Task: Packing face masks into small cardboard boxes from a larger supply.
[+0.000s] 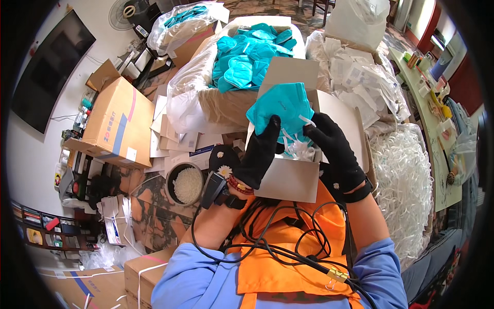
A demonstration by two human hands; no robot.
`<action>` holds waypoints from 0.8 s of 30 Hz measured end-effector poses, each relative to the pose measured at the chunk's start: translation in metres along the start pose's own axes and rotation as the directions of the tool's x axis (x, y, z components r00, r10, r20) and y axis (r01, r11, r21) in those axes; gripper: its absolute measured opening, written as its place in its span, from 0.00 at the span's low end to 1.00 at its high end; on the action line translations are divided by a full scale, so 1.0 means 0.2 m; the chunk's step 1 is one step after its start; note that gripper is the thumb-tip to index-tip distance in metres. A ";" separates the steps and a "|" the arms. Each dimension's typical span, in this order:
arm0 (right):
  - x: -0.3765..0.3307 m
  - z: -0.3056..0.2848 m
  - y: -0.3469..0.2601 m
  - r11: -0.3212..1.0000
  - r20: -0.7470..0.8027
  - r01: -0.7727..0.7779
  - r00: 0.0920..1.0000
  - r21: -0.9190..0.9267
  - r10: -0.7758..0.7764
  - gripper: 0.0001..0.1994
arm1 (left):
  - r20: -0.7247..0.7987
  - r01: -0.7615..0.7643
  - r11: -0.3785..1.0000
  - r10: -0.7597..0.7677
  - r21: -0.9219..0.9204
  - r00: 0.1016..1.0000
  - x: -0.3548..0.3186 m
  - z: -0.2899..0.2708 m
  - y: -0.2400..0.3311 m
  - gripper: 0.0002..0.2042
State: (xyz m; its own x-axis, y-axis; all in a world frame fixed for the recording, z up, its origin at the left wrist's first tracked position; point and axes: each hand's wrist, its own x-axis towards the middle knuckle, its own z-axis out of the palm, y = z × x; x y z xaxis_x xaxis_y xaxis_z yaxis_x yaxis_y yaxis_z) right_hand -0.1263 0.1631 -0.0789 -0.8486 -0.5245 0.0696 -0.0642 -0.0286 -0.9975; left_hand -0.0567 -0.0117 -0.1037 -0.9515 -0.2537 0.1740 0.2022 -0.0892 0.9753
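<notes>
In a black glove, my left hand (259, 154) grips a teal face mask (284, 105) by its lower edge, thumb on top. My right hand (334, 147), gloved too, pinches a white ear loop (307, 120) at the mask's right side. Both hands are over a white cardboard box (289, 180) with raised flaps on my lap. Inside it, below the mask, lie white straps (300, 150) and some teal material, partly hidden by my hands.
Ahead stands a plastic-lined carton (193, 105) heaped with teal masks (242, 59). White strips (403, 190) fill a container on the right, below a bag of white packets (355, 77). Left are a brown carton (123, 123) and a bowl of white bits (188, 185). Black cables (265, 239) cross my orange apron.
</notes>
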 end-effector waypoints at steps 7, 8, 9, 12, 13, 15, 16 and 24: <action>0.06 -0.03 -0.07 0.968 -0.147 -0.181 0.967 0.172 0.207 0.18 | 0.060 0.016 1.000 -0.016 0.006 0.998 0.04 0.01 0.03 0.17; 0.07 0.00 -0.06 0.970 -0.173 -0.130 0.971 0.206 0.167 0.14 | 0.043 0.013 0.999 -0.011 -0.042 0.999 0.05 0.00 0.02 0.16; 0.07 0.00 -0.04 0.984 -0.200 -0.070 0.974 0.163 0.102 0.13 | 0.027 0.010 0.996 -0.007 -0.093 1.000 0.05 0.01 0.02 0.16; 0.09 -0.01 0.02 0.997 -0.253 0.042 0.967 0.065 -0.025 0.11 | 0.056 0.232 0.966 -0.227 -0.118 0.972 0.03 0.02 0.08 0.13; 0.09 -0.01 0.03 0.998 -0.262 0.035 0.965 0.056 -0.019 0.11 | 0.069 0.252 0.961 -0.245 -0.112 0.967 0.04 0.02 0.06 0.13; 0.09 0.02 0.02 0.987 -0.176 0.006 0.984 0.161 0.022 0.11 | 0.059 0.040 0.997 -0.043 0.061 0.997 0.06 0.00 -0.05 0.11; 0.06 0.07 -0.03 0.963 -0.081 -0.024 0.996 0.267 0.047 0.12 | 0.076 -0.194 0.955 0.181 0.225 0.981 0.10 0.00 -0.11 0.11; 0.00 0.00 -0.01 0.938 0.115 -0.314 0.947 0.148 0.299 0.13 | -0.010 0.128 0.990 -0.129 -0.064 0.992 0.05 -0.02 -0.04 0.07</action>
State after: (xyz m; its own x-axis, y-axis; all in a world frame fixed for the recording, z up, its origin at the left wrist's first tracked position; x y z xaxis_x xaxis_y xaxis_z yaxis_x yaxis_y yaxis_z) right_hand -0.1267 0.1626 -0.0764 -0.7624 -0.6036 -0.2332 0.2840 0.0117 -0.9587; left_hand -0.0671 -0.0174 -0.1101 -0.9674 -0.2493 0.0451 0.0927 -0.1827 0.9788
